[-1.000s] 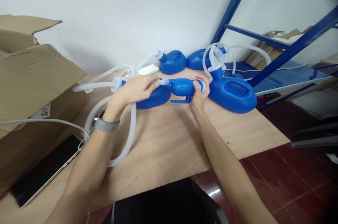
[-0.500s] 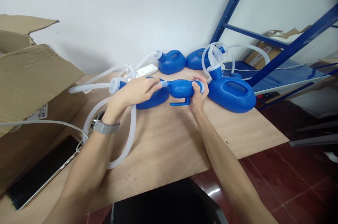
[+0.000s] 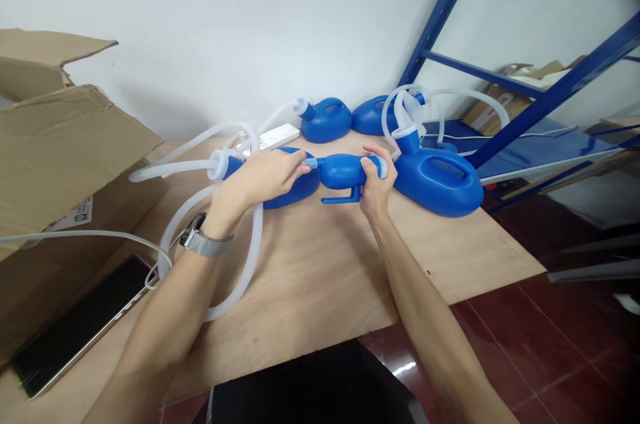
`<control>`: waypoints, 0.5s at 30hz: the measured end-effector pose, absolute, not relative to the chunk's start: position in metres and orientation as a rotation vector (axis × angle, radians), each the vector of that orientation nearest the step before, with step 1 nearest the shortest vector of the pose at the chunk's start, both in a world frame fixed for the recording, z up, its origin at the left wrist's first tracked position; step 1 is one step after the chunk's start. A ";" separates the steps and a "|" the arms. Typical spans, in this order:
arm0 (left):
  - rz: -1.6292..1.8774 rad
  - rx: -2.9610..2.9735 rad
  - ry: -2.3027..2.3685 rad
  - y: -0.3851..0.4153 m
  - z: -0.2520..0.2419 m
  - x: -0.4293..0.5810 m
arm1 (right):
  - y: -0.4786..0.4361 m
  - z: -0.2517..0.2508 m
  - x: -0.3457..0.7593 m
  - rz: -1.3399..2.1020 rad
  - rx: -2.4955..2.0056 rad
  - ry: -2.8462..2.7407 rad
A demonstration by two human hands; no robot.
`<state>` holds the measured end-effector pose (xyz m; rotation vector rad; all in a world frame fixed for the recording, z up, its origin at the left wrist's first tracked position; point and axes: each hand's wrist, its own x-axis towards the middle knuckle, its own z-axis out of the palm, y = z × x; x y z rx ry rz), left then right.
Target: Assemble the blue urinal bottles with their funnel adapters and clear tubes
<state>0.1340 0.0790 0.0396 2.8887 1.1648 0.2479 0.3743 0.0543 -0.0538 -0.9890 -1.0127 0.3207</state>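
Note:
My right hand (image 3: pixel 377 177) is wrapped round the wide, white-rimmed end of a small blue plastic urinal head (image 3: pixel 343 172), which has an L-shaped handle underneath. Its narrow nozzle points left. At that nozzle, my left hand (image 3: pixel 273 174) pinches the translucent end of a corrugated hose (image 3: pixel 255 244); hose end and nozzle meet, though how far they overlap is hard to see. The hose loops down below my left wrist. Partly hidden behind my left hand lies a blue urinal bottle (image 3: pixel 295 192) with a hose on its white cap (image 3: pixel 217 165).
More blue bottles stand behind, one at the back (image 3: pixel 327 123) and a large one at the right (image 3: pixel 437 184). A power strip (image 3: pixel 273 137), a cardboard box (image 3: pixel 75 124) and a phone (image 3: pixel 85 324) are on the wooden table (image 3: pixel 320 291). A blue shelf frame (image 3: pixel 555 97) rises at right.
My left hand has shifted slightly right and down, closer to the urinal head, with the hose end at the nozzle. My right hand keeps its hold. The view has moved slightly.

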 end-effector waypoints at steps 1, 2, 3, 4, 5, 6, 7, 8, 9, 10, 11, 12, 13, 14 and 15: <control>0.239 2.900 1.160 0.078 0.039 0.134 | 0.055 -0.054 0.375 0.333 -1.002 -1.027; 0.235 2.908 1.148 0.078 0.038 0.135 | 0.055 -0.054 0.376 0.344 -1.013 -1.036; 0.234 2.913 1.138 0.077 0.038 0.136 | 0.055 -0.053 0.377 0.357 -1.018 -1.040; 0.236 2.918 1.137 0.077 0.038 0.136 | 0.056 -0.053 0.377 0.372 -1.018 -1.038; 0.238 2.922 1.145 0.076 0.038 0.137 | 0.056 -0.053 0.377 0.388 -1.016 -1.031; 0.237 2.928 1.161 0.075 0.038 0.138 | 0.056 -0.053 0.377 0.399 -1.014 -1.026; 0.233 2.935 1.179 0.074 0.039 0.139 | 0.056 -0.053 0.377 0.406 -1.014 -1.024; 0.227 2.944 1.191 0.073 0.040 0.140 | 0.056 -0.053 0.376 0.410 -1.017 -1.024; 0.221 2.952 1.189 0.073 0.040 0.141 | 0.056 -0.053 0.375 0.415 -1.021 -1.028; 0.219 2.958 1.176 0.072 0.041 0.141 | 0.056 -0.053 0.374 0.421 -1.025 -1.032; 0.221 2.963 1.159 0.071 0.041 0.142 | 0.055 -0.053 0.374 0.428 -1.028 -1.038; 0.227 2.965 1.148 0.070 0.042 0.143 | 0.055 -0.053 0.373 0.437 -1.030 -1.043; 0.233 2.966 1.143 0.070 0.042 0.143 | 0.054 -0.053 0.373 0.442 -1.031 -1.047; 0.237 2.965 1.149 0.070 0.041 0.143 | 0.054 -0.053 0.373 0.441 -1.032 -1.052; 0.232 2.964 1.159 0.069 0.041 0.144 | 0.053 -0.053 0.373 0.434 -1.033 -1.058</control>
